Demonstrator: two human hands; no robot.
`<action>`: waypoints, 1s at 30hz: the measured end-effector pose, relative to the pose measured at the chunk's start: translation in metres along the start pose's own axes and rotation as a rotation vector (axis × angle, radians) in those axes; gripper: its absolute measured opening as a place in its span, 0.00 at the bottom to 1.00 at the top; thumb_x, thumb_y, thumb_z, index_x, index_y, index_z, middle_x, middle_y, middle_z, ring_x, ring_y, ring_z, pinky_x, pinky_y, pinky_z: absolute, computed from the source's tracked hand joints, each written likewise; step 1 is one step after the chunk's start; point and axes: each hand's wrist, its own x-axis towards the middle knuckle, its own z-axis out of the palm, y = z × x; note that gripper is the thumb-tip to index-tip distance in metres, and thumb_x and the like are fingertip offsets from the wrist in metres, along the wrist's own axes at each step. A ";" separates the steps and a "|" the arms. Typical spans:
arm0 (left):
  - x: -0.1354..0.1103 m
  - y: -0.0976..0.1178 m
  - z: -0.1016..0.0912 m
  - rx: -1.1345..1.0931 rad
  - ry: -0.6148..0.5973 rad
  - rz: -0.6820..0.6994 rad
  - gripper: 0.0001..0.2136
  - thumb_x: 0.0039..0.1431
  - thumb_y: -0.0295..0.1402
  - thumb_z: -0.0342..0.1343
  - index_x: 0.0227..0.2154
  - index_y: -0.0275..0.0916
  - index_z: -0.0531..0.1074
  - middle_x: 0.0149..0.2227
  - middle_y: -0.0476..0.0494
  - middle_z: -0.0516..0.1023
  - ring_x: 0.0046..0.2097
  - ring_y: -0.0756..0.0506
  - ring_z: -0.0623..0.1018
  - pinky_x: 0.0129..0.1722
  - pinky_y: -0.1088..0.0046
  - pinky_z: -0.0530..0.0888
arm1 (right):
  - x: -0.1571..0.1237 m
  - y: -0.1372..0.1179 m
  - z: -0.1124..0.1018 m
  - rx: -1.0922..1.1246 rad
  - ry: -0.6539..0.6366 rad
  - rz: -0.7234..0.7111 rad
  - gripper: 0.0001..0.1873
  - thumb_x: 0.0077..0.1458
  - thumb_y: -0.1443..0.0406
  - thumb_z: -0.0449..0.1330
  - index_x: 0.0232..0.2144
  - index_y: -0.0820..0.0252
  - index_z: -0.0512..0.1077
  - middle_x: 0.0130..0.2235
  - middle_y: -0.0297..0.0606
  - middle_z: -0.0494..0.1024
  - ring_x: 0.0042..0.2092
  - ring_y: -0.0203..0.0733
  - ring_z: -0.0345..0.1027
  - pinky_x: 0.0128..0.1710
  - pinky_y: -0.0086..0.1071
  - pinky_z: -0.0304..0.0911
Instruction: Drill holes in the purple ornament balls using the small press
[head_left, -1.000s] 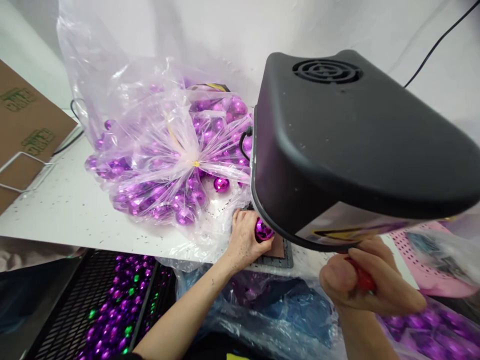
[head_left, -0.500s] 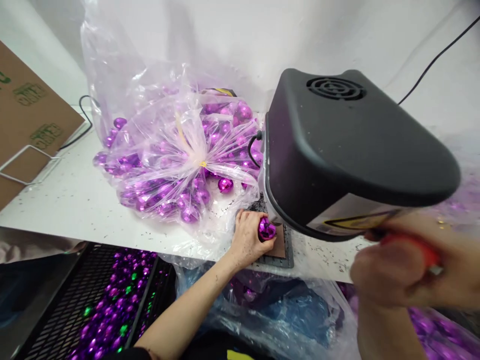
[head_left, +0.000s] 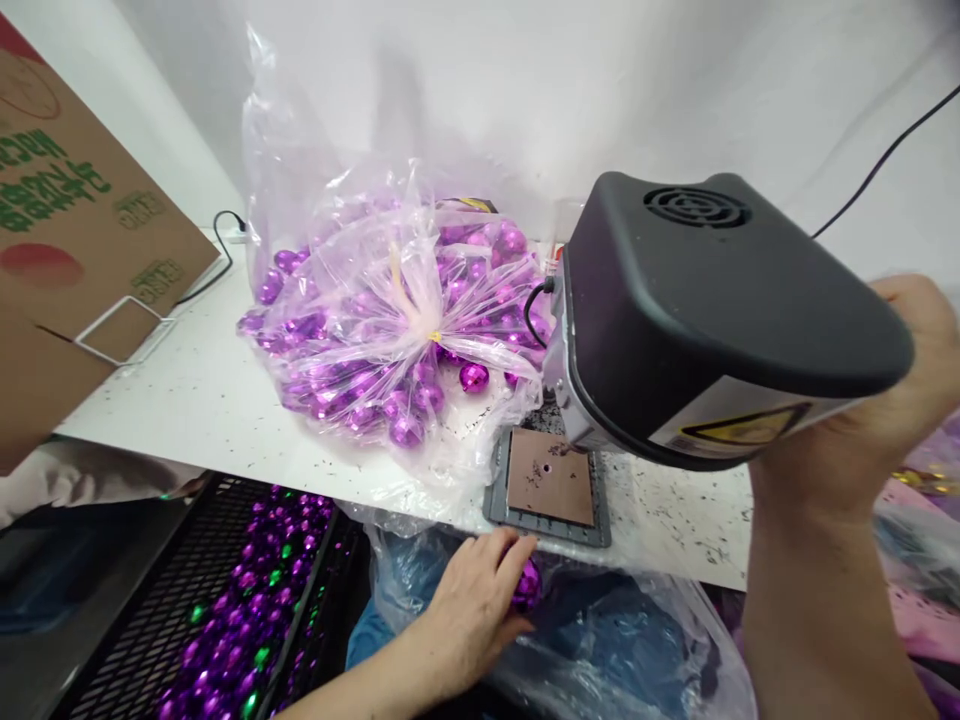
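My left hand (head_left: 487, 600) is over the bag below the table's front edge. Its fingers curl around a shiny purple ball (head_left: 528, 584), partly hidden behind them. My right hand (head_left: 892, 400) grips the rear of a black boxy machine (head_left: 735, 320) with a round vent on top and a yellow warning label; its fingers are partly hidden. Left of and below the machine's front lies a brown square plate (head_left: 551, 480) with a small hole, set on a dark grey base (head_left: 495, 510). Dark flecks are scattered over the plate.
A tied clear bag (head_left: 360, 300) full of purple balls fills the table's back, with a loose ball (head_left: 474, 377) beside it. A cardboard box (head_left: 90, 230) stands left. Below are a black crate (head_left: 150, 600) of purple and green balls and an open plastic bag (head_left: 637, 640).
My left hand has moved off the brown plate, down towards me past the table edge with the purple ball. My right hand has shifted up behind the machine; the red part there is hidden now.
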 end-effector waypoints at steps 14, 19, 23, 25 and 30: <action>0.198 -0.053 -0.122 0.301 0.299 -0.308 0.14 0.67 0.36 0.56 0.50 0.33 0.74 0.52 0.28 0.76 0.55 0.31 0.77 0.54 0.57 0.72 | 0.006 0.002 0.001 0.020 -0.040 0.023 0.17 0.57 0.57 0.58 0.27 0.68 0.68 0.25 0.31 0.66 0.28 0.22 0.56 0.29 0.23 0.48; 0.178 -0.059 -0.123 0.011 0.258 -0.256 0.16 0.68 0.40 0.54 0.53 0.39 0.74 0.50 0.36 0.77 0.50 0.38 0.79 0.49 0.62 0.76 | 0.005 -0.004 0.001 0.035 -0.081 0.059 0.18 0.58 0.56 0.57 0.29 0.68 0.68 0.27 0.32 0.68 0.30 0.23 0.60 0.30 0.23 0.52; 0.135 -0.051 -0.111 -0.977 0.049 -0.225 0.23 0.62 0.47 0.60 0.54 0.38 0.71 0.45 0.39 0.79 0.40 0.43 0.81 0.39 0.66 0.79 | 0.003 -0.007 0.004 0.071 -0.046 0.046 0.20 0.58 0.54 0.56 0.28 0.67 0.66 0.27 0.30 0.66 0.29 0.22 0.56 0.30 0.23 0.48; 0.123 -0.044 -0.099 -1.227 -0.029 -0.246 0.26 0.55 0.49 0.67 0.49 0.37 0.72 0.42 0.40 0.79 0.39 0.43 0.82 0.38 0.66 0.79 | 0.003 -0.008 0.005 0.068 -0.034 0.032 0.19 0.59 0.54 0.56 0.27 0.67 0.65 0.24 0.29 0.61 0.28 0.22 0.51 0.29 0.23 0.45; 0.119 -0.032 -0.069 -1.159 0.085 -0.265 0.28 0.53 0.53 0.66 0.48 0.38 0.73 0.41 0.42 0.80 0.39 0.44 0.81 0.33 0.72 0.76 | 0.003 -0.010 0.003 0.095 -0.055 0.025 0.20 0.60 0.55 0.57 0.27 0.67 0.63 0.24 0.29 0.54 0.29 0.22 0.48 0.28 0.21 0.42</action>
